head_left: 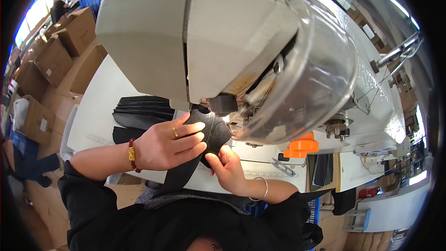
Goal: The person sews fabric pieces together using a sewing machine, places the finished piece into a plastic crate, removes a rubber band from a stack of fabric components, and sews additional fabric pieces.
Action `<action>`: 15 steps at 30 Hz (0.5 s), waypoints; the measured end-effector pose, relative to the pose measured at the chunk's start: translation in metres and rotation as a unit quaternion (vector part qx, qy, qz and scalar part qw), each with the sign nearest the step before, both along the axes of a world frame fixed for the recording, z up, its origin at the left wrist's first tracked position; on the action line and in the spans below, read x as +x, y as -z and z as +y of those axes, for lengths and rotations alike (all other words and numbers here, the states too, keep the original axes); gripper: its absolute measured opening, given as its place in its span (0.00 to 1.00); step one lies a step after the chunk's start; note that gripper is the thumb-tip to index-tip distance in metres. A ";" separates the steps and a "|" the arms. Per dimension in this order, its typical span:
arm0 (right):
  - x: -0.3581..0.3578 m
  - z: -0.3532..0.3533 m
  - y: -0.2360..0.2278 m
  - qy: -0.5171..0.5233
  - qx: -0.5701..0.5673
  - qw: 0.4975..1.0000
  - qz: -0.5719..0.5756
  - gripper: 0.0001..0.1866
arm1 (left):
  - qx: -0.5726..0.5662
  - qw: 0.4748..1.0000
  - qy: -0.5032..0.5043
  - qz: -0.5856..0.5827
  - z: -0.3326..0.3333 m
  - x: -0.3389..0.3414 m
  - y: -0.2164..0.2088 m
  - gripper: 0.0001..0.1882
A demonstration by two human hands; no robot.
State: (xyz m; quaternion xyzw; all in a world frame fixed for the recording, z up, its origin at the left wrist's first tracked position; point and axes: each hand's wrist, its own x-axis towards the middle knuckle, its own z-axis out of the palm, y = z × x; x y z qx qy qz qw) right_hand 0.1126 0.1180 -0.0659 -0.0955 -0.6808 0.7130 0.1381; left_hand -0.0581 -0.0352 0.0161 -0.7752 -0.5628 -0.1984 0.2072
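A black leather-like piece (206,128) lies under the lit needle area of a large beige sewing machine (237,32), and a long black strip of it hangs toward me over the table edge. My left hand (169,144) rests on its left side, fingers stretched out flat and pointing right. On the near right edge, my right hand (228,169) pinches the piece between thumb and fingers. The needle itself is hidden behind the machine head. Left of my left hand, a fanned stack of black pieces (141,109) lies on the white table (97,111).
A clear plastic guard (320,79) bulges from the machine's right side. An orange round part (301,145) and small metal snips (284,167) are on the table at right. Cardboard boxes (53,60) stand on the floor at left. A person (58,8) is far back left.
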 end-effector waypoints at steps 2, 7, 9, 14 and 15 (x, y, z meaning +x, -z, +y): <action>0.003 -0.003 0.000 -0.002 0.062 0.998 0.016 0.15 | 0.003 1.000 -0.001 0.011 0.000 0.000 -0.003 0.16; 0.007 -0.009 -0.004 -0.060 0.053 0.995 0.058 0.08 | 0.011 1.000 0.013 0.000 0.002 -0.002 -0.008 0.16; 0.009 -0.007 -0.003 -0.070 0.049 0.995 0.052 0.08 | 0.015 0.999 0.015 0.031 0.002 -0.004 -0.010 0.16; 0.008 -0.001 0.004 -0.091 0.065 0.993 0.040 0.08 | 0.007 1.000 0.015 0.021 0.001 -0.006 -0.013 0.15; 0.006 0.001 0.003 -0.104 0.063 0.992 0.042 0.10 | 0.005 1.000 0.017 0.012 0.002 -0.006 -0.013 0.15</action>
